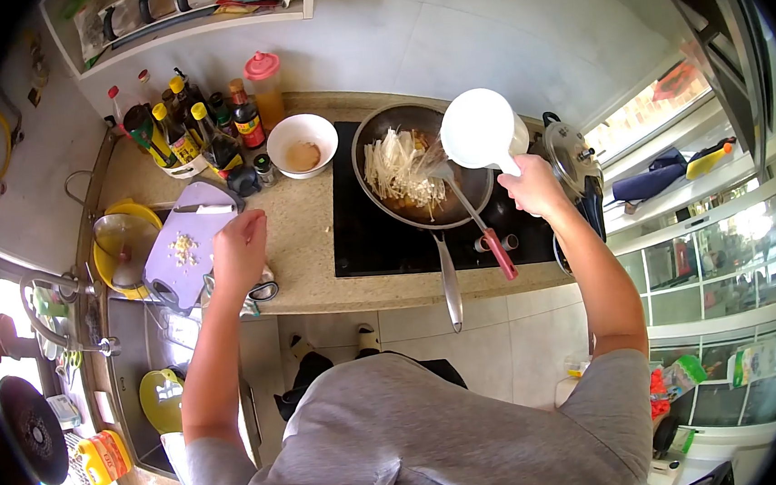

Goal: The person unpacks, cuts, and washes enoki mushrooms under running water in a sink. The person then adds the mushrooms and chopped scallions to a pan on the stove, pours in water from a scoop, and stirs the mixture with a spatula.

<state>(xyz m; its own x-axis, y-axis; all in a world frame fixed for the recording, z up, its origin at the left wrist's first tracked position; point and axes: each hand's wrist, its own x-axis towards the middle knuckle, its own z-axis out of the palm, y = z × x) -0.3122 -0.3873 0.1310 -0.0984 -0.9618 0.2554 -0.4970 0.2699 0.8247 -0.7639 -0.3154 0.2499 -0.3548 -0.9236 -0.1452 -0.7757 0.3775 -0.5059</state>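
My right hand [534, 185] is closed around the short handle of a white water scoop [477, 126], held over the right side of a frying pan [384, 215]. Enoki mushrooms [401, 170] lie in the pan with some brownish liquid. A spatula [467, 202] with a red handle leans in the pan, its handle out over the front rim. My left hand [241, 245] is raised by the right edge of a purple cutting board [166, 260], fingers curled in, with nothing visible in them. On the board are chopped pale bits [183, 249] and a knife [203, 209].
The pan stands on a black cooktop [352, 245]. A white bowl [302, 146] with a little brown liquid is left of it. Several sauce bottles [187, 121] crowd the back left corner. A pressure cooker [571, 160] stands at the right. The sink [132, 354] is below the board.
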